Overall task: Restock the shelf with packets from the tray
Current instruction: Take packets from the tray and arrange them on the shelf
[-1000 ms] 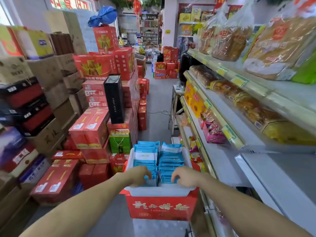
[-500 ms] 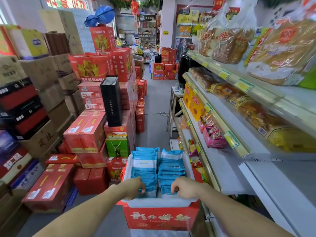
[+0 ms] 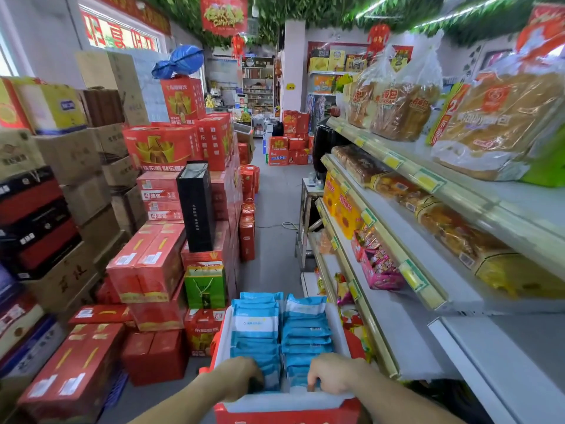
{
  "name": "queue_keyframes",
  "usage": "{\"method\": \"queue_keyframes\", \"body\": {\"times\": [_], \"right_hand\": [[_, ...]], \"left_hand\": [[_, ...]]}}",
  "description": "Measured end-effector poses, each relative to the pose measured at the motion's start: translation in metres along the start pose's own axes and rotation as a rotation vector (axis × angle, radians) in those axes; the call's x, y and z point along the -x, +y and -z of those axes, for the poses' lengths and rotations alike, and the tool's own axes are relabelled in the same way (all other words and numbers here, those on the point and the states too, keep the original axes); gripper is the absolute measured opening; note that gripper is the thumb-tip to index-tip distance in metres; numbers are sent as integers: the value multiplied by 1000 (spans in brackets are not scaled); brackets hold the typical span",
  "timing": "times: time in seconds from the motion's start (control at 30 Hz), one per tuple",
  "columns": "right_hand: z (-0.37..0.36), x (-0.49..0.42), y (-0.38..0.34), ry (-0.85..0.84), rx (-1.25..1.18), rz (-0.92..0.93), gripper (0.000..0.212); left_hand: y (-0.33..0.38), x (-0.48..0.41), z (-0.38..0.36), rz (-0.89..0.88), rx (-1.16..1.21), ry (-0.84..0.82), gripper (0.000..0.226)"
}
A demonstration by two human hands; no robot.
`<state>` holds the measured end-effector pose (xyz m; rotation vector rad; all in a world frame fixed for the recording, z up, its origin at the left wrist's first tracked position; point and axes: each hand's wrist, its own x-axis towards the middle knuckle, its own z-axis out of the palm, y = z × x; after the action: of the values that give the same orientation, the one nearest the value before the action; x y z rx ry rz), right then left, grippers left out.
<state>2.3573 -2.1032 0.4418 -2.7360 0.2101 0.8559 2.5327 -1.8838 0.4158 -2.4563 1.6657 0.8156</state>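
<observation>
A white tray (image 3: 337,325) with two rows of blue and white packets (image 3: 256,322) sits on a red box (image 3: 284,416) right in front of me. My left hand (image 3: 237,376) curls its fingers over the nearest packets of the left row. My right hand (image 3: 331,376) grips the nearest packets of the right row. The shelf (image 3: 409,341) runs along my right side, with a bare grey board beside the tray.
Red gift boxes (image 3: 143,264) and brown cartons (image 3: 73,154) are stacked high on the left. Bread bags (image 3: 397,108) and snack packs (image 3: 377,267) fill the upper shelves on the right. A narrow grey aisle (image 3: 275,209) leads ahead to more boxes.
The view has tilted upward, so the tray and both hands sit lower in the frame. Both hands stay on the nearest packets in the tray.
</observation>
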Motion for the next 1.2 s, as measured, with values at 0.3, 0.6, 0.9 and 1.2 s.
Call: {"method": "queue_keyframes", "body": {"times": [0.3,0.6,0.9,1.2], "right_hand": [[81,52,-5,274,87,45,23],[243,212,-10,508,104,-46,38],[302,432,24,792,137,-324,34],[208,630,48,921,-30,-651,44]], "left_hand": [[8,20,113,-144,-101,296,26],[80,45,312,-378,-123,378,42],[257,53,429,-723,0,421,48],[465,56,443,-1095,-106,375,44]]}}
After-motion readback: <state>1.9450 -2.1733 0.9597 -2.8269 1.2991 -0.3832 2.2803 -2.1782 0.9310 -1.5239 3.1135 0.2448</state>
